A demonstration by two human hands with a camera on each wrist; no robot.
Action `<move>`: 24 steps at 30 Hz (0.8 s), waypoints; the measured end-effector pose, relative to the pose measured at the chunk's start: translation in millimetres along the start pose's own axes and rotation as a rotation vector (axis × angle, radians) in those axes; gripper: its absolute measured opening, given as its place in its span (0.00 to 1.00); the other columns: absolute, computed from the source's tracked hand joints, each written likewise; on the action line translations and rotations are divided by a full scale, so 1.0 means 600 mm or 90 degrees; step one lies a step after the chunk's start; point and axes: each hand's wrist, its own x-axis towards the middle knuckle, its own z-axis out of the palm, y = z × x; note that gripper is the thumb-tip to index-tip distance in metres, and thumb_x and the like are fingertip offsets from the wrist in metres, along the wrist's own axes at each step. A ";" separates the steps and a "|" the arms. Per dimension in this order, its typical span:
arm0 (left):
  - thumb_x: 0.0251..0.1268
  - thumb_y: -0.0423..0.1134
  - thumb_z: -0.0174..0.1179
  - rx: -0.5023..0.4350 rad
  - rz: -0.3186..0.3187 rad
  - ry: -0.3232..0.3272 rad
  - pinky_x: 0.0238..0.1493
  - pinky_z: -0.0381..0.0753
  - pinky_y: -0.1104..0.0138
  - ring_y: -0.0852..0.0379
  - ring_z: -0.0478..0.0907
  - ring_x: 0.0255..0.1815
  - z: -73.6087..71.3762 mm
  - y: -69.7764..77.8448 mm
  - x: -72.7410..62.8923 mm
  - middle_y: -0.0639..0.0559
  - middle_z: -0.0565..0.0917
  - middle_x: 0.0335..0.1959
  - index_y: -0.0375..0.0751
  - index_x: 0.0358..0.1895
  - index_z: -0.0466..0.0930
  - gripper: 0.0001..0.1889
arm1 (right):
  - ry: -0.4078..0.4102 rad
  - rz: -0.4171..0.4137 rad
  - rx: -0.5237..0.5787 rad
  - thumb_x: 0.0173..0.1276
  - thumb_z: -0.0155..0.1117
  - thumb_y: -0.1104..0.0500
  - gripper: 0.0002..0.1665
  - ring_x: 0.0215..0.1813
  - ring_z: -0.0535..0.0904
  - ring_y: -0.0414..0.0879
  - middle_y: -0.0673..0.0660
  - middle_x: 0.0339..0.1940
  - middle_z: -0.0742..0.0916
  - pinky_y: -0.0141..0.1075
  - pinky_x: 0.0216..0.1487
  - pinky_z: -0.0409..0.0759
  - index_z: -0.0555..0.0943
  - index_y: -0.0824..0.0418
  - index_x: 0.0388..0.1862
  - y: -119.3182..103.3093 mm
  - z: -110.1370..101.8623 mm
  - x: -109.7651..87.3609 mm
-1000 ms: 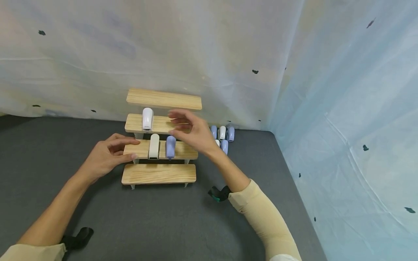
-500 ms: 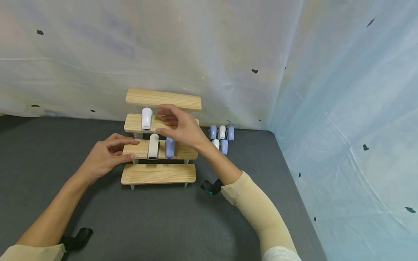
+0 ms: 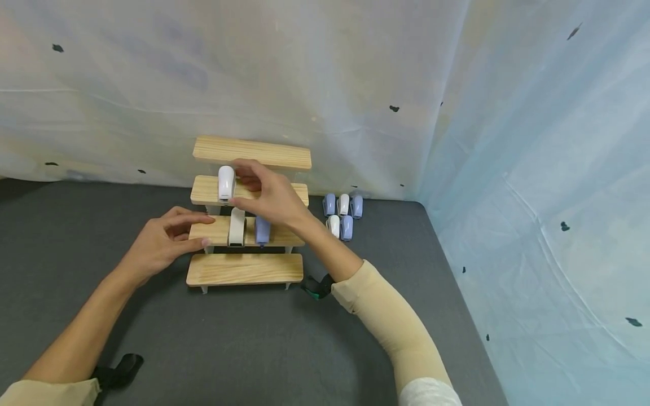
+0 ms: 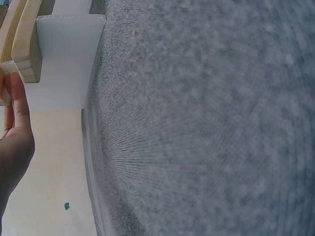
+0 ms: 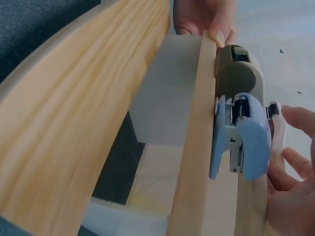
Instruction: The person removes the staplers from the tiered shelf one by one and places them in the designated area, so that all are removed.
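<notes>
The lowest step [image 3: 245, 269] lies nearest. On the second step [image 3: 218, 232] stand a cream stapler [image 3: 237, 227] and a blue stapler [image 3: 262, 231]; the left hand [image 3: 161, 239] pinches its 9 o'clock end, unchanged. The white stapler [image 3: 226, 181] rests toward 9 o'clock on the third step [image 3: 204, 190]. The right hand [image 3: 273, 196] has shifted toward 9 o'clock, thumb and fingertips now reaching this stapler, moderately spread; whether they grip cannot be told. Five further staplers [image 3: 343, 203] lie at 3 o'clock. Farthest: the top step [image 3: 251, 152].
</notes>
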 end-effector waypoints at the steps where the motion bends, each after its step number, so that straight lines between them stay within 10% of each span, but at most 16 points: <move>1: 0.64 0.36 0.69 0.000 0.000 0.000 0.46 0.69 0.80 0.55 0.65 0.44 0.000 0.000 0.000 0.53 0.73 0.50 0.44 0.61 0.82 0.21 | 0.001 0.000 -0.003 0.64 0.74 0.56 0.41 0.62 0.76 0.39 0.53 0.62 0.80 0.23 0.58 0.70 0.67 0.54 0.73 -0.001 0.001 0.001; 24: 0.65 0.37 0.69 0.002 -0.007 -0.001 0.50 0.68 0.82 0.58 0.69 0.49 -0.005 -0.003 0.000 0.53 0.74 0.50 0.45 0.60 0.82 0.20 | 0.017 0.015 -0.083 0.64 0.74 0.50 0.41 0.57 0.78 0.39 0.50 0.58 0.82 0.25 0.54 0.73 0.68 0.51 0.73 -0.010 0.017 0.010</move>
